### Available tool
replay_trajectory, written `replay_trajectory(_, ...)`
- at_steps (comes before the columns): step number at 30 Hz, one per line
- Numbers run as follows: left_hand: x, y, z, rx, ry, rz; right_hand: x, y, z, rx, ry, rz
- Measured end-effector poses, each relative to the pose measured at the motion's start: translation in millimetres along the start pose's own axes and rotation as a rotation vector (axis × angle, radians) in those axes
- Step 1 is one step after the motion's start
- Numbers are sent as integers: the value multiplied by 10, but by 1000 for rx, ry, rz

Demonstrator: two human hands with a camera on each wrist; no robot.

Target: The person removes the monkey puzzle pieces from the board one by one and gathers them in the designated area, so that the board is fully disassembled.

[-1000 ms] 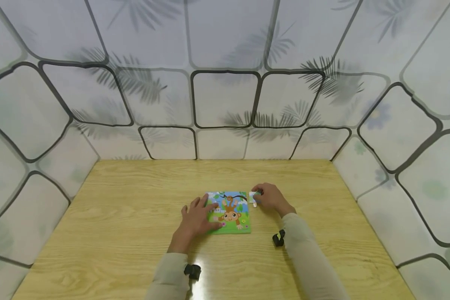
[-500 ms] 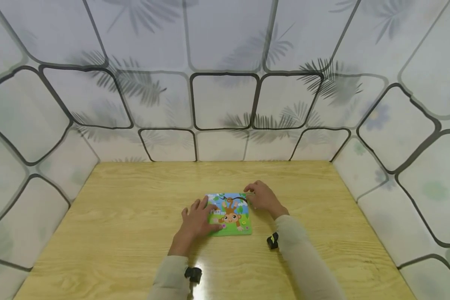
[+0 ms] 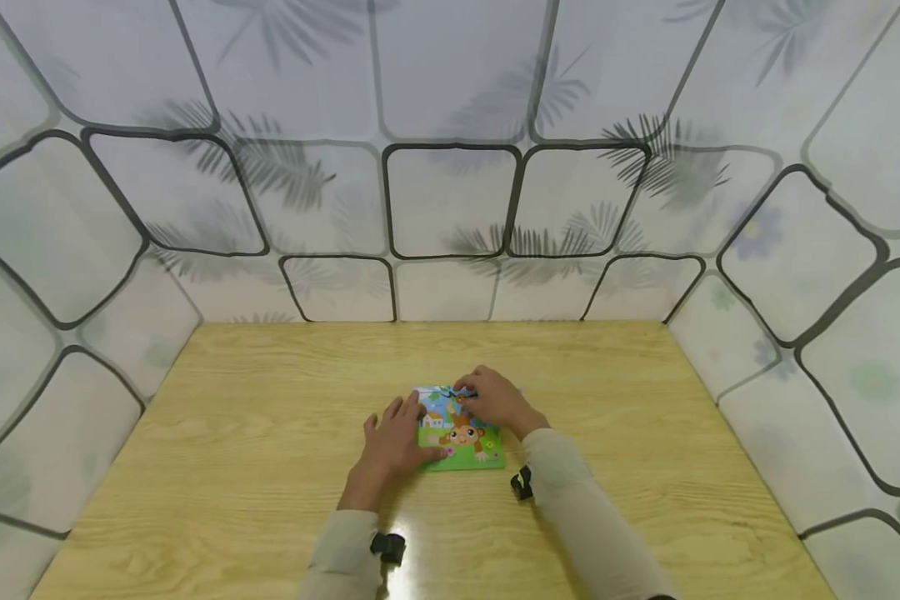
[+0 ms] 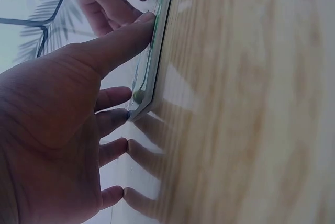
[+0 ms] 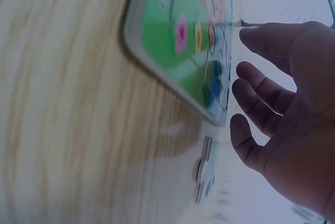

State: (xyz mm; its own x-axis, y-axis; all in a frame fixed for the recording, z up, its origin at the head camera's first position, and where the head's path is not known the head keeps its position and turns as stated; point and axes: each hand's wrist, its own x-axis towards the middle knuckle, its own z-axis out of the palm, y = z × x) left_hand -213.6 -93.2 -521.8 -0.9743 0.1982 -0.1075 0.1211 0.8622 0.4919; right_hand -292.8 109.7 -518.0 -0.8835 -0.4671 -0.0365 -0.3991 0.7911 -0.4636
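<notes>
A square jigsaw puzzle (image 3: 461, 454) with a monkey picture lies flat on the table. My left hand (image 3: 393, 437) rests at its left side with fingers spread. In the left wrist view the left thumb (image 4: 123, 43) touches the puzzle's edge, and two fingertips are at its corner. My right hand (image 3: 498, 400) is over the upper right part of the puzzle and hides some of the picture. Its fingers are loosely bent in the right wrist view, with nothing seen between them. A loose puzzle piece (image 5: 207, 170) lies on the table just beyond the puzzle's right side, mostly hidden in the head view.
The wooden table (image 3: 285, 400) extends around the puzzle on every side. Patterned fabric walls (image 3: 450, 200) rise at its back and both sides. A black wrist mount (image 3: 388, 547) sits on the left sleeve, another mount (image 3: 521, 483) on the right one.
My right hand has moved left from the loose piece, past the puzzle's right edge, to over its upper part. The left hand has stayed on the left side.
</notes>
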Motion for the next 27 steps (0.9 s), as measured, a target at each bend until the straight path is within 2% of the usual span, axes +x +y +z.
replay_trajectory(11,-12,-17,5,-6,6,12,95,-183,100,-103,-83,-53)
replay_trajectory(27,-5,-4,0,-7,21,-4,170,-257,90,-100,-134,6)
